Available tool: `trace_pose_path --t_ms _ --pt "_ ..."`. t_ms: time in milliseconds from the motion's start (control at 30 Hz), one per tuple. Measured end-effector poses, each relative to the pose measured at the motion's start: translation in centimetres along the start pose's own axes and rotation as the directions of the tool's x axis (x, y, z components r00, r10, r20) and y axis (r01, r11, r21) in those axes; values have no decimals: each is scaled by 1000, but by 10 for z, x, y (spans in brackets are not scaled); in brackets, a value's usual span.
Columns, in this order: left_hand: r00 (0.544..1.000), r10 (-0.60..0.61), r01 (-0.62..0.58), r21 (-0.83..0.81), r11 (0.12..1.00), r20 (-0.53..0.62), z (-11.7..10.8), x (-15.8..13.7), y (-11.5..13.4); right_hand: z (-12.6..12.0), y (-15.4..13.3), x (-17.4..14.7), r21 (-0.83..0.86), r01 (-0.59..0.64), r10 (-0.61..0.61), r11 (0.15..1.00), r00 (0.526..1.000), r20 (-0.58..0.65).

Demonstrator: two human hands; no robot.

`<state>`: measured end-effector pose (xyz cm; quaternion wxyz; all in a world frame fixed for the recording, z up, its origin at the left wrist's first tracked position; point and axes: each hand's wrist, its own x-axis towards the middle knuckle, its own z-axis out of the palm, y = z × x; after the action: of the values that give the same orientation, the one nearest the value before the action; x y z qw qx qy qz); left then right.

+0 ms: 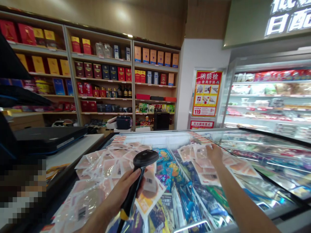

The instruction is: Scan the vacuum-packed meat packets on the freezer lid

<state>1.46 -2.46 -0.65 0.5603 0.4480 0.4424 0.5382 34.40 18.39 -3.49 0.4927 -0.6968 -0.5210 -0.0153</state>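
My left hand [126, 185] is wrapped round the handle of a black barcode scanner [144, 158], its head up and its cable end with a yellow band pointing down. Under and beside it many flat clear packets with pinkish round slices [109, 166] lie overlapping in the chest freezer. On the far right side, my right hand [215, 154] is closed at the upper edge of a similar clear packet [201, 154], its fingertips partly hidden. Below that hand lie more such packets, one with a barcode label [212, 177].
Bagged frozen goods [187, 202] fill the freezer's middle, split by a white wire divider [181, 165]. Glass covers [267, 152] lie at right. A counter [93, 144] with a black device [48, 137] stands left. Shelves of boxes [104, 77] and a lit cooler [269, 97] stand behind.
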Motion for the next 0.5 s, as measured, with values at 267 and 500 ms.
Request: trace_pose_path --t_ms 267,500 --pt "1000 -2 3 35 999 -12 -1 3 -2 6 23 -9 -166 -41 39 985 999 -19" --pt "997 -28 26 -27 999 -77 -7 1 7 3 -28 -37 -143 168 -174 975 984 -31"
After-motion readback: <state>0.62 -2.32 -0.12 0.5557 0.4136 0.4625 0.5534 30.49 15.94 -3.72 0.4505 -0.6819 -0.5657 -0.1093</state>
